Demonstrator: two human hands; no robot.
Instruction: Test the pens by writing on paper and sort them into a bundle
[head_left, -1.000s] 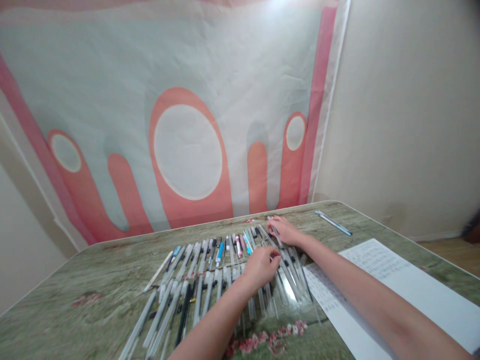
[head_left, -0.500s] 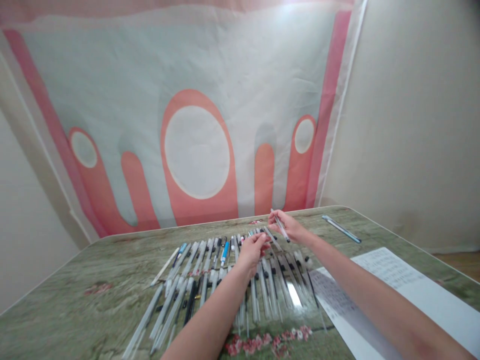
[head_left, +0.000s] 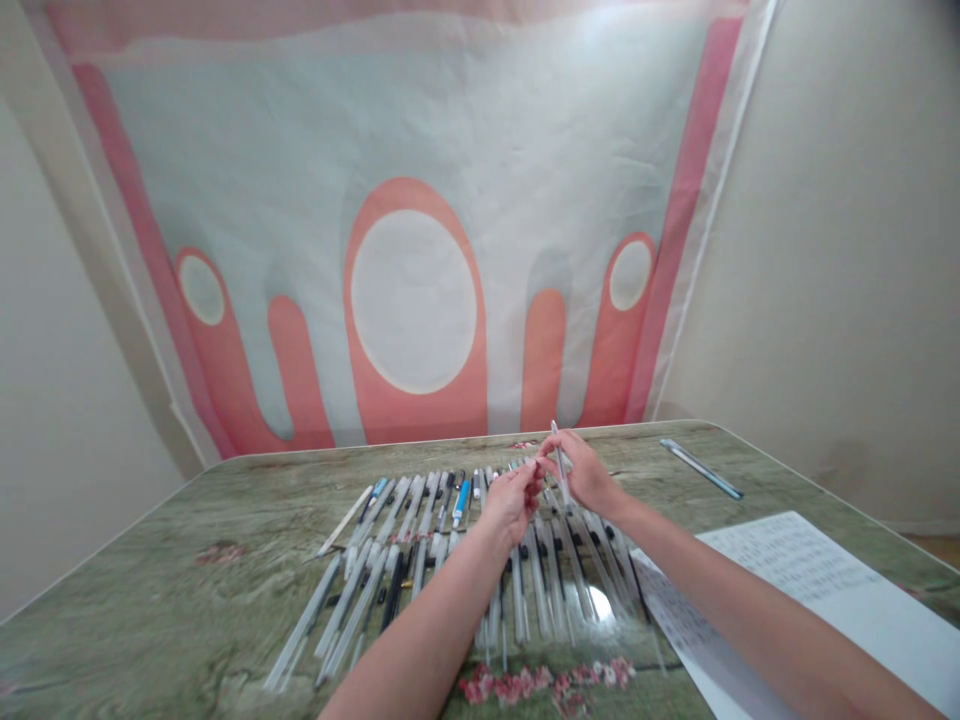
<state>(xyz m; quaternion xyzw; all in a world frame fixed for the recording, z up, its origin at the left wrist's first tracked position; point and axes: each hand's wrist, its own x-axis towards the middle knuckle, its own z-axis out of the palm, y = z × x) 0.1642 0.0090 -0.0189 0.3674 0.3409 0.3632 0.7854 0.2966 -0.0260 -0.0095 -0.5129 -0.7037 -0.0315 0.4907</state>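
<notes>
My right hand (head_left: 585, 474) is closed on a clear pen (head_left: 559, 462) and holds it nearly upright above the far end of the row. My left hand (head_left: 512, 500) is right beside it, its fingertips pinched at the pen's lower part. Below both hands, several pens (head_left: 450, 560) lie side by side in rows on the green patterned table (head_left: 187, 590). Most are clear with black or white caps, and a few are blue.
A single blue pen (head_left: 701, 468) lies apart at the far right of the table. A white sheet with handwriting (head_left: 795, 580) lies at the right, near my right forearm. A pink and pale blue cloth (head_left: 412, 250) hangs on the wall behind.
My right hand has lifted a pen off the row and turned it upright. My left hand rose from the pens and came over to meet it.
</notes>
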